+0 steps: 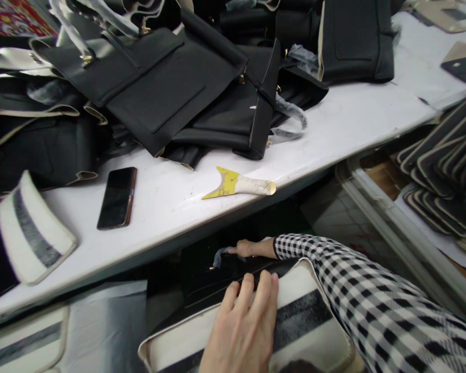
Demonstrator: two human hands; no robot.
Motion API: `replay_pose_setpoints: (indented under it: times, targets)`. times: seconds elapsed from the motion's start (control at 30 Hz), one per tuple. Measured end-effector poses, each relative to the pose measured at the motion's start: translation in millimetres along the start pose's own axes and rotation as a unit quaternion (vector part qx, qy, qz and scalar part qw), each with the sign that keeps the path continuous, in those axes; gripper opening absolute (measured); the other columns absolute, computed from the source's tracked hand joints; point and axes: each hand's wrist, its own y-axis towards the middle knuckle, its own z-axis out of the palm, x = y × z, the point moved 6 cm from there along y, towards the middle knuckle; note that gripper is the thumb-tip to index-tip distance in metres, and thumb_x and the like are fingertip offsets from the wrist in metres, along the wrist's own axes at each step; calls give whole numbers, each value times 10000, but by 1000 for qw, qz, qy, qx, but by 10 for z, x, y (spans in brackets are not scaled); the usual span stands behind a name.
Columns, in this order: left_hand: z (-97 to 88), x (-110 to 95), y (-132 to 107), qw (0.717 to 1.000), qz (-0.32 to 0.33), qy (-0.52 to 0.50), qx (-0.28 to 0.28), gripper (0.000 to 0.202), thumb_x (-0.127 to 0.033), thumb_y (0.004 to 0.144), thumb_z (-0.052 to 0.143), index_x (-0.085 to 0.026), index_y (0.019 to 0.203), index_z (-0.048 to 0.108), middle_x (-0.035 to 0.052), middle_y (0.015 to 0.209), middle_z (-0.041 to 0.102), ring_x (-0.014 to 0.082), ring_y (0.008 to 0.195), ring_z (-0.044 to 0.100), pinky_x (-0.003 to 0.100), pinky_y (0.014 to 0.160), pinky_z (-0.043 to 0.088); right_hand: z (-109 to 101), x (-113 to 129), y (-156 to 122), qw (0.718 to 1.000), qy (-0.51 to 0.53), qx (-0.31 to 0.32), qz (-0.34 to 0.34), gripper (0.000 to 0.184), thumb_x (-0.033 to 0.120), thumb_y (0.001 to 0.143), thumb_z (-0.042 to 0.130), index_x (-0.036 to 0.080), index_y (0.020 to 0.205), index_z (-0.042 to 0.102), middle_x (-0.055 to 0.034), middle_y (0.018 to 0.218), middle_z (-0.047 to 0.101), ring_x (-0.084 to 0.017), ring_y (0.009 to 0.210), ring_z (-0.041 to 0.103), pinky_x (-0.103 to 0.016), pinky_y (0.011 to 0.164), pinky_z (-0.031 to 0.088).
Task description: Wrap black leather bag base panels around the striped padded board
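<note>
My left hand [243, 331] lies at the bottom centre, fingers stretched flat on a cream-edged panel with a black and grey stripe [299, 311]; the fingertips reach the edge of a black bag [202, 280] under the table. My right hand [245, 248], in a black-and-white checked sleeve, reaches under the table edge. It is closed in a pinch on a grey plastic-wrapped strap [219, 255] of that black bag.
A white table [334, 124] runs across above the hands. On it lie a dark phone [117, 197], a yellow scraper with a taped handle [236, 184] and a pile of black bags [159, 88]. Another cream panel [31, 233] is at left. Stacked panels [446, 166] are at right.
</note>
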Motion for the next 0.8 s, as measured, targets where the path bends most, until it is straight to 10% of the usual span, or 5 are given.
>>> replay_pose_setpoints:
  times: [0.33, 0.53, 0.8]
  targets:
    - [-93, -112, -19, 1000, -26, 5, -3, 610, -176, 871, 424, -66, 1468, 353, 156, 1449, 446, 310, 1156, 489, 434, 913, 474, -688, 605, -1072, 996, -19, 2, -91, 716, 662, 965, 243, 116, 978, 707, -126, 913, 736, -207, 752, 698, -308, 714, 553]
    - [-166, -148, -82, 998, -49, 2, -43, 596, -151, 859, 439, -61, 1444, 366, 183, 1425, 439, 326, 1222, 452, 432, 900, 473, -713, 778, -1788, 986, -31, -82, -139, 746, 644, 974, 188, 116, 910, 710, -105, 853, 742, -185, 741, 687, -255, 683, 521]
    - [-212, 41, -364, 971, -66, -166, -158, 423, -91, 826, 465, -182, 1224, 573, 65, 1224, 609, 241, 1083, 534, 379, 918, 462, -588, 960, -2043, 944, -213, -182, -172, 590, 553, 1006, 239, 190, 994, 704, -93, 961, 729, -239, 919, 665, -300, 812, 443]
